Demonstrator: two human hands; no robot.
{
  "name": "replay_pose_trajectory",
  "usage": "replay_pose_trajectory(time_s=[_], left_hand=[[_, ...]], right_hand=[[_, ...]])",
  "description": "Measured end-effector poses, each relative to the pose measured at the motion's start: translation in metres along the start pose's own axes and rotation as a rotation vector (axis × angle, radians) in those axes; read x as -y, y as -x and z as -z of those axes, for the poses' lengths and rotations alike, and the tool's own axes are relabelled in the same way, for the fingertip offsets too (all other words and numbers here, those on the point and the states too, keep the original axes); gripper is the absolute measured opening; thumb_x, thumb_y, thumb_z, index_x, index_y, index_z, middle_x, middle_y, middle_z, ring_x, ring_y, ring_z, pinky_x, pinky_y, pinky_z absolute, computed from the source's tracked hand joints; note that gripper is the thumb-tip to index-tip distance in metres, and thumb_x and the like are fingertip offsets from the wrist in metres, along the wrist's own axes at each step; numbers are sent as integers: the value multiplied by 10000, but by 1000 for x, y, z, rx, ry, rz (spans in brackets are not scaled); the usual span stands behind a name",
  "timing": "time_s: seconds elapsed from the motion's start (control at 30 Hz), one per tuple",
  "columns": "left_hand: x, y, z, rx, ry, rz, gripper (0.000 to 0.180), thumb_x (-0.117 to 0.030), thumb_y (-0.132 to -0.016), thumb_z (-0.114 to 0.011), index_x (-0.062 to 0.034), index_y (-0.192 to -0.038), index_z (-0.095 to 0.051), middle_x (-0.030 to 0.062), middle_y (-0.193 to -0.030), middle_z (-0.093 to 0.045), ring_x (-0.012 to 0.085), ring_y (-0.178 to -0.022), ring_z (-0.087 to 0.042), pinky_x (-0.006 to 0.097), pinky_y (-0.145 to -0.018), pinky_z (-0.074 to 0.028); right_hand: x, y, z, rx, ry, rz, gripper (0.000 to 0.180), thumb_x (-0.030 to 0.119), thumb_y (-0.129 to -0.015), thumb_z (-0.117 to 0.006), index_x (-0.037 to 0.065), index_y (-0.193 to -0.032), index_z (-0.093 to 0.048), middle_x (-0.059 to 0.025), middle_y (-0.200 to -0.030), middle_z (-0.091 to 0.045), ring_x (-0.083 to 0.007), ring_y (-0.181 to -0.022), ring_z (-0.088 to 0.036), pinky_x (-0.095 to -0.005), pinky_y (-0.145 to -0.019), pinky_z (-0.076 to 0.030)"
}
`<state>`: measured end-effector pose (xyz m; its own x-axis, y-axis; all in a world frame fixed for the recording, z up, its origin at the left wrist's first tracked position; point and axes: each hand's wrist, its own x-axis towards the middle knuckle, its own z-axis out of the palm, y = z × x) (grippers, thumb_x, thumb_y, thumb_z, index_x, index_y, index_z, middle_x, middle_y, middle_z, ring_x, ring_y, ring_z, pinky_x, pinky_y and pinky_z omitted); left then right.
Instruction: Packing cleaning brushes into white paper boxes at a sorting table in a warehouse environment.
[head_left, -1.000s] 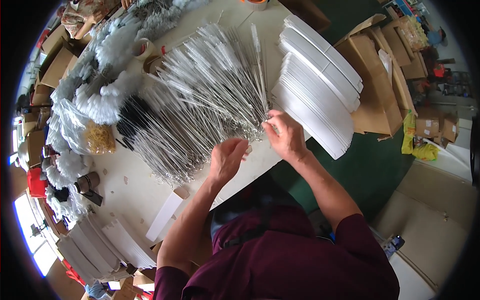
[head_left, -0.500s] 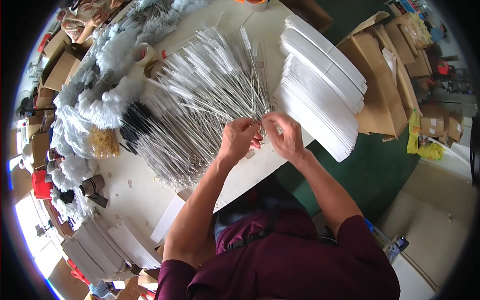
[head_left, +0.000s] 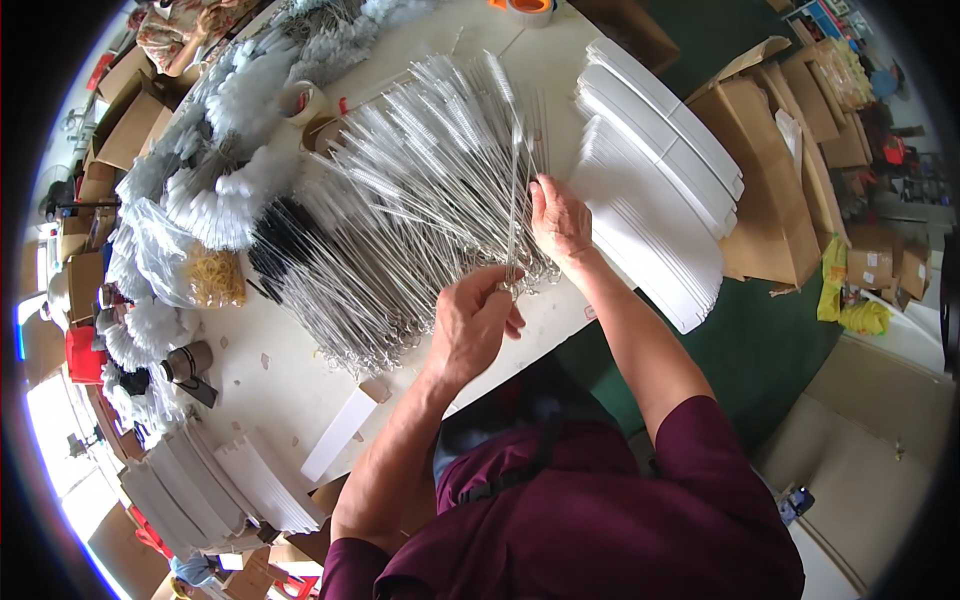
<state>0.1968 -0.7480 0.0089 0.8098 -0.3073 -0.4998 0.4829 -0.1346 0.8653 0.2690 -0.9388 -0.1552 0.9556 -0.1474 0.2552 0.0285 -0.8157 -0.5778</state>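
Note:
A wide heap of straw brushes (head_left: 430, 170), with thin wire handles and pale bristle tips, lies fanned over the table. My left hand (head_left: 470, 325) is closed at the near edge of the heap, pinching the looped wire ends of a small bunch of brushes (head_left: 514, 200) that point away from me. Farther up, beside the right side of the heap, is my right hand (head_left: 562, 218). Its fingers are curled together near thin wires, and what they hold, if anything, cannot be made out.
Stacked white cardboard sleeves (head_left: 650, 210) lie right of the brushes. Black-bristled brushes (head_left: 285, 235), a bag of yellow rubber bands (head_left: 215, 278) and bundled white brushes (head_left: 215, 200) are to the left. A large open carton (head_left: 765, 180) stands beyond the table's right edge.
My right hand has moved away from the left hand, up along the brushes. My left hand keeps its pinch and sits slightly lower.

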Motion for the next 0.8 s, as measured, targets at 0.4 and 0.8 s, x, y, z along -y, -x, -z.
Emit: replay_pose_trajectory(time_s=[0.4, 0.8], left_hand=[[-23, 124, 67, 125, -109, 134, 333, -70, -931, -510, 9, -1201, -689, 54, -697, -683, 93, -666, -643, 260, -639, -498], [-20, 163, 108, 399, -219, 241, 366, -42, -851, -523, 17, -1170, -694, 160, -822, -719, 206, -762, -704, 334, -720, -546]], right_hand=[[-19, -7, 11, 241, -247, -292, 371, 346, -991, -620, 36, -1187, -679, -217, -960, -733, -357, -871, -730, -447, -776, -591], [156, 61, 109, 1013, -747, 370, 361, 348, -995, -649, 10, -1117, -687, -185, -1112, -716, -332, -1041, -693, -397, -915, -533]])
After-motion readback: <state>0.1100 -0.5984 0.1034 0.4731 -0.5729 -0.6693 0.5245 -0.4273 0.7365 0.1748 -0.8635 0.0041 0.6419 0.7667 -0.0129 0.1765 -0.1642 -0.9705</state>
